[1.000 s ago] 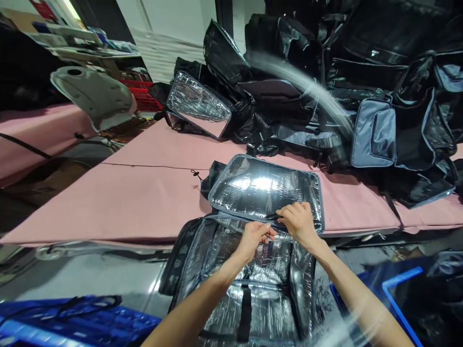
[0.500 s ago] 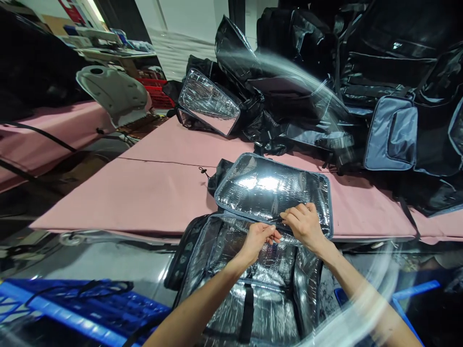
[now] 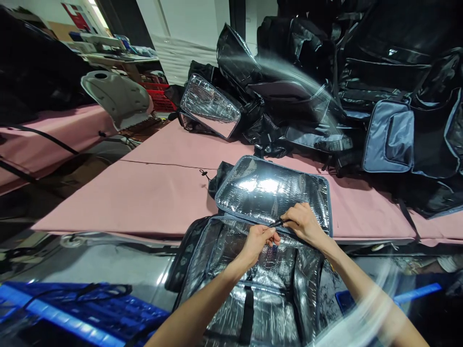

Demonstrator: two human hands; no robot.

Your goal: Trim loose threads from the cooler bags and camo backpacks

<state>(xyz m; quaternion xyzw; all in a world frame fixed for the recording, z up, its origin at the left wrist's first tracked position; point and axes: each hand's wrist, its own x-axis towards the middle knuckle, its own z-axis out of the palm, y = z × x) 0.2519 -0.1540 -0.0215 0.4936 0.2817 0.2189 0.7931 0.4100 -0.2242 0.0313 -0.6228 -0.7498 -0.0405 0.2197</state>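
A bag (image 3: 255, 313) with a shiny silver lining lies opened in front of me, its lid (image 3: 271, 190) folded back onto the pink table. My right hand (image 3: 302, 222) is closed round a small dark pointed tool (image 3: 277, 222), which looks like thread snips. The tool's tip points left, close to the seam between lid and bag body. Just left of that tip, my left hand (image 3: 257, 242) pinches its thumb and fingers together. What lies between them is too small to make out. A black strap (image 3: 247, 313) runs down the lining inside.
Several dark bags (image 3: 300, 62) are piled along the back and right of the pink table (image 3: 144, 202). One silver-lined bag (image 3: 210, 106) lies at the table's back edge. A grey chair (image 3: 112, 99) stands on the left. Blue frames (image 3: 72, 313) are low at left and right.
The dark tool now shows clearly in my right hand, its tip beside my left fingers. My left hand has barely moved. The view has shifted slightly.
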